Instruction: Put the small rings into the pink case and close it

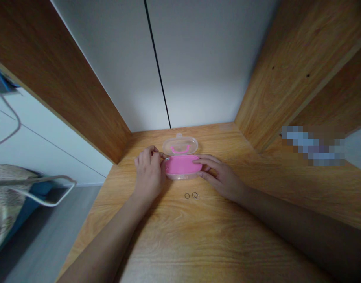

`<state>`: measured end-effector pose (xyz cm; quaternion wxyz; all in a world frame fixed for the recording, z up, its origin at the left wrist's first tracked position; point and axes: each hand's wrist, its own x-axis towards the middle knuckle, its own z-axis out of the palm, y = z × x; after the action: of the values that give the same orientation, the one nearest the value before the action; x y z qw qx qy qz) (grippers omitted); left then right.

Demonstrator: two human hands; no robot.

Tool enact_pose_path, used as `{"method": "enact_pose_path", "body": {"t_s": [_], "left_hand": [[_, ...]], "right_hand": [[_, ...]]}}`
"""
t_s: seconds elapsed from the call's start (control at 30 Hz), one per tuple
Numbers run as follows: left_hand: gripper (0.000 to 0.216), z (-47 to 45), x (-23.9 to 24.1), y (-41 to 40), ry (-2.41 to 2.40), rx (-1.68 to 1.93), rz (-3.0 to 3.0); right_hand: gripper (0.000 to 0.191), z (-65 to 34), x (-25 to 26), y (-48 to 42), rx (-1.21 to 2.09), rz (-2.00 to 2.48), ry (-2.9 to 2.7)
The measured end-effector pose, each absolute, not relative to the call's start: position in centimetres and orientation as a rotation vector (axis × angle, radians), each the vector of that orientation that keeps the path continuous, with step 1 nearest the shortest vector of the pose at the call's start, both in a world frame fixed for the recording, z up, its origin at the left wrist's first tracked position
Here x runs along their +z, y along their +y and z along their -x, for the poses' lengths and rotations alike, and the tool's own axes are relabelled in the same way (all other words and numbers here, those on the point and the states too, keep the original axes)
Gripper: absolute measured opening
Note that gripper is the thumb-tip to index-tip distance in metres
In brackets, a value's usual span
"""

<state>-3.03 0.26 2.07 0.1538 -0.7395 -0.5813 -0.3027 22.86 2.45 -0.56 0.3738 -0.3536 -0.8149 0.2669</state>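
A small oval plastic box [182,177] with clear walls sits on the wooden surface, a pink tray or insert [182,164] filling its top. Its clear lid [180,146], with a pink handle, lies folded back behind it. My left hand [149,169] is closed at the box's left end, fingers curled by a small whitish bit at the corner. At the right end, my right hand [217,175] grips the box, fingertips over the pink rim and thumb low on the side. Several thin small rings [187,195] lie just in front of the box.
Wooden side panels rise on the left [89,86] and right [269,70], with a pale back panel [198,70] behind the box. Past the left edge are a white metal rack [50,203] and the grey floor [77,220]. A blurred patch [313,145] is at right.
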Motion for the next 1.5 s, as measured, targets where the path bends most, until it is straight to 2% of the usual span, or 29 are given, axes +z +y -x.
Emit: {"method": "enact_pose_path", "body": {"t_s": [0.2, 0.43, 0.8, 1.0, 1.5], "left_hand": [[0.019, 3.1, 2.5, 0.0, -1.801, -0.945, 2.217], [0.011, 3.1, 1.9, 0.8, -2.059, -1.246, 2.169], [0.010, 3.4, 1.0, 1.1, -1.846, -1.393, 2.190], [0.018, 3.7, 0.9, 1.3, -1.762, -1.366, 2.299], [0.015, 4.1, -0.1, 2.1, -1.793, -1.589, 2.230]], "right_hand": [[0.030, -22.9, -0.6, 2.4, 0.678, 0.908, -2.091], [0.031, -22.7, -0.5, 2.4, 0.671, 0.920, -2.085], [0.030, -22.7, -0.5, 2.4, 0.684, 0.922, -2.083], [0.031, -22.7, -0.5, 2.4, 0.679, 0.927, -2.089], [0.031, -22.8, -0.6, 2.4, 0.663, 0.929, -2.104]]}}
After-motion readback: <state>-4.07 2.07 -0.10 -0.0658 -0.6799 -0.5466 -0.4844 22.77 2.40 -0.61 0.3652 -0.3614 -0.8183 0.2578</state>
